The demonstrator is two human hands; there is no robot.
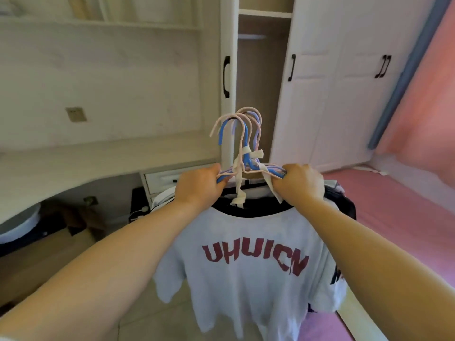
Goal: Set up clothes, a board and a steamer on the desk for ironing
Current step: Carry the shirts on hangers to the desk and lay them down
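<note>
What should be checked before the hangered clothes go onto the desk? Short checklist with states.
1. Left hand grips the hangers: ok.
2. Right hand grips the hangers: ok.
3. Grey T-shirt hangs free in front: ok.
4. Garments behind it seated on their hangers: cannot tell, mostly hidden.
5. Desk surface in view to the left looks bare: ok.
6. Board and steamer located: cannot tell, neither is in view.

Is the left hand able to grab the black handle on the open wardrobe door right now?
Probably not. The left hand grips the bundle of hangers carrying the white T-shirt, so its fingers are busy. The black handle sits higher up, with nothing blocking it.
</note>
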